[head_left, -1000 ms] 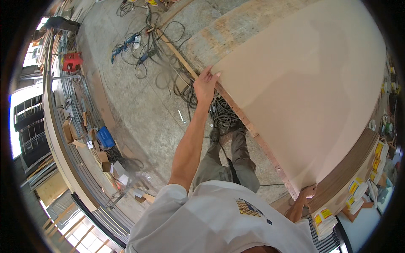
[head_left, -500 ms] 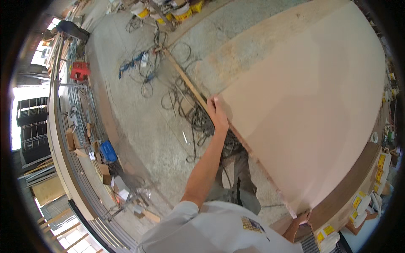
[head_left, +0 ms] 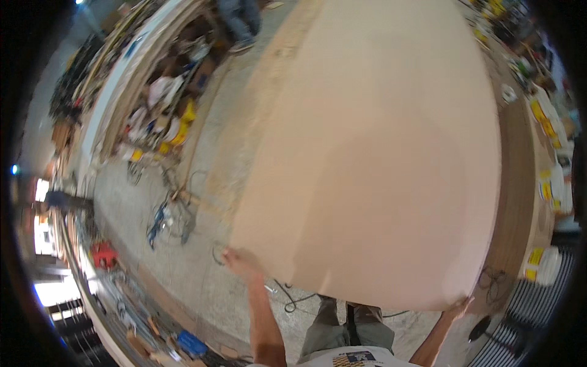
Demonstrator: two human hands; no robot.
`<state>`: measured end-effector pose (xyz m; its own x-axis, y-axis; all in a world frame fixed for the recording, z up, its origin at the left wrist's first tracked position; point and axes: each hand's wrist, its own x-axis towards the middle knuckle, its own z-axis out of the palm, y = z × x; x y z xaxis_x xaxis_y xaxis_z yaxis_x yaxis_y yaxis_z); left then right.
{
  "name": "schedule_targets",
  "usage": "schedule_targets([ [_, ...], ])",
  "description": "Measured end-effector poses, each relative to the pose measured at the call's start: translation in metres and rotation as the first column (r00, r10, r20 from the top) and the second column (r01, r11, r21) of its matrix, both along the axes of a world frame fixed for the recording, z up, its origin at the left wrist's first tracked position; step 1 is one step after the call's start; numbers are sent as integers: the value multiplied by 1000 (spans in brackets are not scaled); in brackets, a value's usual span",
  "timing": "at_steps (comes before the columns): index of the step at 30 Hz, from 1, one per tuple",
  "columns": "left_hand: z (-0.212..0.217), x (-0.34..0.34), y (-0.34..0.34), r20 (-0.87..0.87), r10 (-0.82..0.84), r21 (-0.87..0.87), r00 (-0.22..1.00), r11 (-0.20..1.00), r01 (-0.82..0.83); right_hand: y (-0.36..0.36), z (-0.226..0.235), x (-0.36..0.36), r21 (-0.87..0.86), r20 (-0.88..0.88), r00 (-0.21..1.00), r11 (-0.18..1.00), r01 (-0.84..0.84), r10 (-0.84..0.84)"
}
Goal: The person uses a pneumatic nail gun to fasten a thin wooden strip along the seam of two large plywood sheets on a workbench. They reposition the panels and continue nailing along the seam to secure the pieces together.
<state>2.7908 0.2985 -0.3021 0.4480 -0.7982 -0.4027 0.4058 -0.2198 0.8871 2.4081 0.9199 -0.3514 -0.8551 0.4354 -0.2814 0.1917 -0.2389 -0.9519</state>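
Observation:
A large, thin, pale pinkish-brown panel (head_left: 391, 122) stretches from just before my body to the far top of the view. My left hand (head_left: 240, 263) grips its near left corner, thumb side uppermost and the other fingers partly hidden. At the near right corner my right hand (head_left: 457, 307) holds the edge, its fingers mostly underneath. The sheet's underside, and whatever bears its far end, cannot be seen.
Blue power tool (head_left: 158, 223) and cables lie on the concrete floor at left. Yellow-and-white buckets (head_left: 543, 264) line the right side, beside a brown board (head_left: 512, 202). A person's legs (head_left: 239, 21) show at the far left of the panel; another person (head_left: 64, 200) is farther left.
My view has turned, and the panel now extends straight ahead of me. My left hand has moved from near mid-view to lower left; both hands stay on the panel's near edge.

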Motion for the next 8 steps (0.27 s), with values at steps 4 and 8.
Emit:
schedule_targets([
  [4, -5, 16, -9, 78, -96, 35, 992, 995, 93, -31, 3, -2, 52, 25, 1000, 999, 16, -18],
  [8, -9, 18, -15, 154, -112, 34, 982, 994, 108, 7, -20, 6, 465, 132, 991, 883, -69, 9],
])
